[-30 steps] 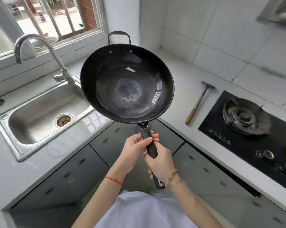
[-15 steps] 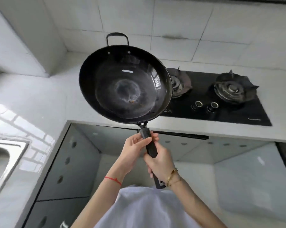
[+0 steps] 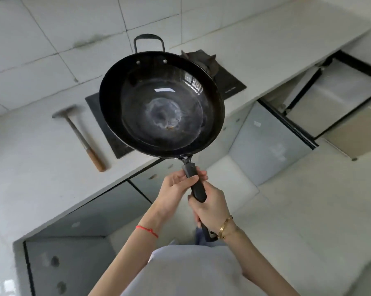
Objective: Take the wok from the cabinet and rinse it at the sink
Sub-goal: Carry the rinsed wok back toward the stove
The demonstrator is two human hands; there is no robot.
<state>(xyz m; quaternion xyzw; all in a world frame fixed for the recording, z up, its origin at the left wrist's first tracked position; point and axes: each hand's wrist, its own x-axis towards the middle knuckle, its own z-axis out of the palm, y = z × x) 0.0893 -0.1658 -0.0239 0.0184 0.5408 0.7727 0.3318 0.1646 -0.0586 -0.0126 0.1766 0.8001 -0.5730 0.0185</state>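
A pale stone counter (image 3: pixel 41 159) is running across the kitchen below a wall of white tiles. A hammer (image 3: pixel 78 136) with a wooden grip is lying flat on it, head toward the wall, just left of a black glass hob (image 3: pixel 107 133) that is sitting set into the counter top. Most of the hob is lying hidden; one dark burner (image 3: pixel 203 60) is showing at its far end. Grey cabinet doors (image 3: pixel 90 212) are standing under the counter edge, and a light tiled floor (image 3: pixel 308 210) is stretching out to the right.
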